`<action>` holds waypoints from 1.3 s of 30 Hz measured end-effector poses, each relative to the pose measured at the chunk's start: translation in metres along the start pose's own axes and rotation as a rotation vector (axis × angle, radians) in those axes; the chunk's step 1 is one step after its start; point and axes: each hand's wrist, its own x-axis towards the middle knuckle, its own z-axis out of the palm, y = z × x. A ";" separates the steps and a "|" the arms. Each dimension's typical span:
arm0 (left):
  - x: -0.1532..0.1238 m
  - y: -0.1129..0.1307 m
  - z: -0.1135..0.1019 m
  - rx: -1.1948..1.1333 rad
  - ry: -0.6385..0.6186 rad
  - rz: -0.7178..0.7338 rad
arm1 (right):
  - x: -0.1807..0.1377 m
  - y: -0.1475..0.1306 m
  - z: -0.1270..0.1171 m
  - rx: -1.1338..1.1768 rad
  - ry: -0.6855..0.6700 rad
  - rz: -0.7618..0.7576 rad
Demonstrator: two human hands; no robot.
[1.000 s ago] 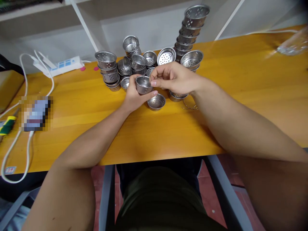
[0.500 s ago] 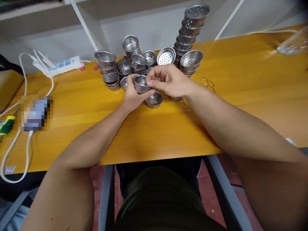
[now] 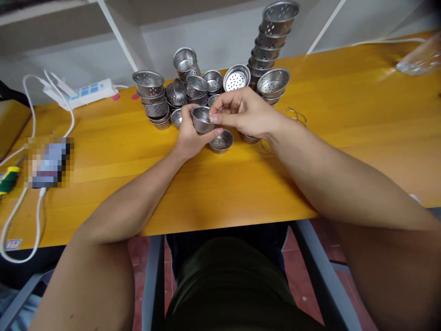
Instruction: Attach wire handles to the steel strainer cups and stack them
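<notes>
My left hand [image 3: 193, 131] is wrapped around a small perforated metal cup [image 3: 202, 120], which it holds tilted above the table. At the cup's right rim, the thumb and fingers of my right hand [image 3: 237, 110] are pinched together; what they hold, if anything, is too small to make out. Just below the held cup, another perforated cup [image 3: 221, 141] stands on the table. Thin wire loops [image 3: 295, 116] lie to the right, partly hidden behind my right forearm.
Similar cups stand behind my hands, with a short stack [image 3: 155, 109] at left and a tall leaning stack [image 3: 267, 53] at right. On the left are a power strip [image 3: 91, 92], a phone [image 3: 51, 163] with a white cable, and a green-yellow handle [image 3: 10, 179]. A clear plastic object [image 3: 418, 59] lies far right.
The camera view has shifted very slightly. Both hands keep nearly the same pose at the cup.
</notes>
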 end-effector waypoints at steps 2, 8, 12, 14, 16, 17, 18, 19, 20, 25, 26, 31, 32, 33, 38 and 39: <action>0.000 0.002 -0.001 0.012 0.012 0.013 | 0.000 0.000 -0.001 0.012 -0.010 0.004; 0.001 -0.004 -0.005 0.093 0.013 0.024 | 0.001 0.001 -0.004 -0.002 -0.048 -0.006; 0.003 -0.015 -0.007 0.101 0.002 0.021 | 0.002 0.002 -0.005 0.001 -0.061 -0.006; 0.004 -0.021 -0.008 0.094 -0.008 0.044 | 0.003 0.004 -0.005 0.010 -0.065 -0.005; 0.004 -0.023 -0.009 0.088 -0.011 0.074 | 0.004 0.005 -0.005 0.021 -0.063 -0.005; 0.003 -0.023 -0.009 0.088 -0.007 0.082 | 0.004 0.006 -0.004 0.025 -0.061 -0.005; 0.003 -0.022 -0.009 0.091 -0.001 0.083 | 0.003 0.006 -0.003 0.028 -0.059 -0.006; 0.002 -0.020 -0.009 0.098 0.005 0.079 | 0.003 0.006 -0.003 0.032 -0.058 -0.008; 0.001 -0.018 -0.008 0.106 0.009 0.074 | 0.003 0.006 -0.003 0.035 -0.059 -0.008; 0.000 -0.016 -0.006 0.125 0.006 0.111 | 0.003 0.004 -0.008 0.004 -0.120 -0.015; 0.000 -0.019 -0.006 0.121 0.007 0.133 | 0.003 0.003 -0.010 -0.016 -0.128 -0.015; 0.001 -0.027 -0.007 0.104 -0.008 0.192 | 0.002 -0.001 -0.008 -0.130 -0.071 -0.050; 0.001 -0.028 -0.007 0.114 -0.014 0.178 | 0.002 0.000 -0.006 -0.146 -0.039 -0.064; 0.001 -0.028 -0.007 0.123 -0.017 0.166 | 0.002 0.002 -0.005 -0.158 -0.003 -0.073; 0.003 -0.033 -0.004 0.103 0.005 0.185 | 0.004 0.013 -0.004 -0.220 0.124 -0.074; 0.003 -0.035 -0.004 0.097 0.004 0.196 | 0.003 0.013 -0.006 -0.255 0.130 -0.075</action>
